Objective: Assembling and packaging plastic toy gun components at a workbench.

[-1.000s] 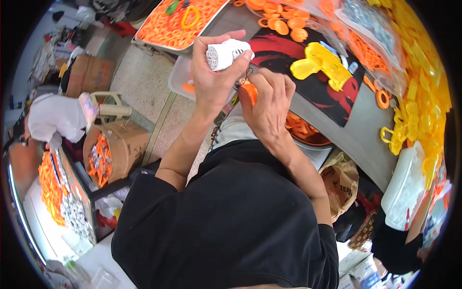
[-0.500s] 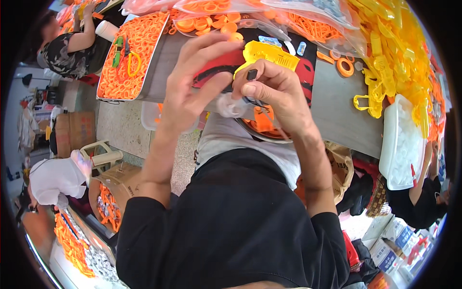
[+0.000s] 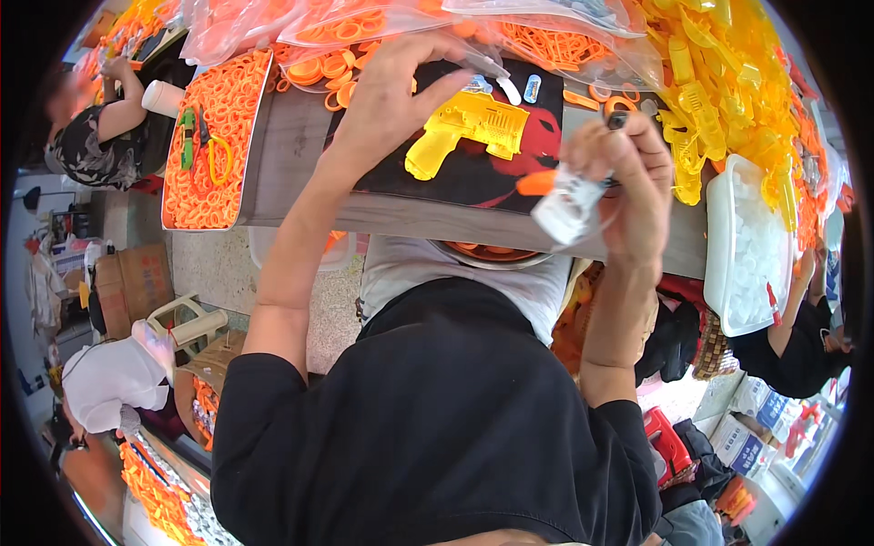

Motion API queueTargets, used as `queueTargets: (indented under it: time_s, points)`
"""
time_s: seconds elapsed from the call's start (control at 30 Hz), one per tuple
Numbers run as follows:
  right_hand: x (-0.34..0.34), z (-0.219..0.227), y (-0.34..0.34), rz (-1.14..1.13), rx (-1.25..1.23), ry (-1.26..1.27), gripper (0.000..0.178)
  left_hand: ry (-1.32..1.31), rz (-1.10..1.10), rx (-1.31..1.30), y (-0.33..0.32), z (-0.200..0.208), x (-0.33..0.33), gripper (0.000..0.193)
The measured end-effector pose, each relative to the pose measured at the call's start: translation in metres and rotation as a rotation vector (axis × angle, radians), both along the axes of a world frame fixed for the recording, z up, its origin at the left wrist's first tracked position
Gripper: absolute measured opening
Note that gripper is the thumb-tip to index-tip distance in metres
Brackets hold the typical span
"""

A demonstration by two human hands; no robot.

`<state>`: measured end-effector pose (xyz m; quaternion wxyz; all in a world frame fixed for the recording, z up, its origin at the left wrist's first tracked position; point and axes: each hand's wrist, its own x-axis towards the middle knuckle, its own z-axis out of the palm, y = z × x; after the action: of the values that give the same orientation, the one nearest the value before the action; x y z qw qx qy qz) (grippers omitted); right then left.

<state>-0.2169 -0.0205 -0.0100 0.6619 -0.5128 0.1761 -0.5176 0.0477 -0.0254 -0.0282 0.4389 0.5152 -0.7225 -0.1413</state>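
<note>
A yellow plastic toy gun shell (image 3: 464, 129) lies on a dark mat with a red print, its grip toward me. Above its far left side is my left hand (image 3: 387, 105), thumb and fingers spread apart and nothing seen between them. My right hand (image 3: 633, 187) is raised over the right part of the table, closed on a white plastic part (image 3: 569, 207) with an orange tip. A small black piece (image 3: 617, 119) pokes out at its fingertips. Motion blurs the white part, so its exact kind is unclear. Beyond the shell lie small blue-and-white pieces (image 3: 533, 88).
A tray of orange rings (image 3: 209, 118) at the left holds cutters and scissors. Clear bags of orange parts (image 3: 555, 41) line the far side. Yellow shells (image 3: 706, 100) pile up at the right, near a white bin (image 3: 719, 246) of translucent pieces. Other people work at both sides.
My right hand has moved right, away from the shell, carrying the white part. My left hand has drawn away to the left and far side. The yellow shell now lies on the mat, free of both hands.
</note>
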Motion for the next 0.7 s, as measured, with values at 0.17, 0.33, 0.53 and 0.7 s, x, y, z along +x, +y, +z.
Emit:
queueTargets:
  time_s: [0.17, 0.33, 0.53, 0.7]
  points:
    - [-0.024, 0.039, -0.028, -0.061, -0.111, 0.666, 0.012, -0.532, 0.262, 0.071, -0.002, -0.074, 0.013, 0.037]
    - [0.021, -0.057, -0.048, 0.071, -0.265, 1.031, 0.021, -0.215, 0.183, 0.072, 0.001, -0.082, 0.000, 0.044]
    - [0.038, -0.082, -0.050, -0.040, -0.226, 0.999, 0.021, 0.828, 0.107, 0.374, 0.014, -0.090, -0.033, 0.048]
    - [0.033, -0.079, -0.050, -0.090, -0.327, 0.991, 0.020, 0.574, 0.040, 0.397, 0.007, -0.076, -0.025, 0.033]
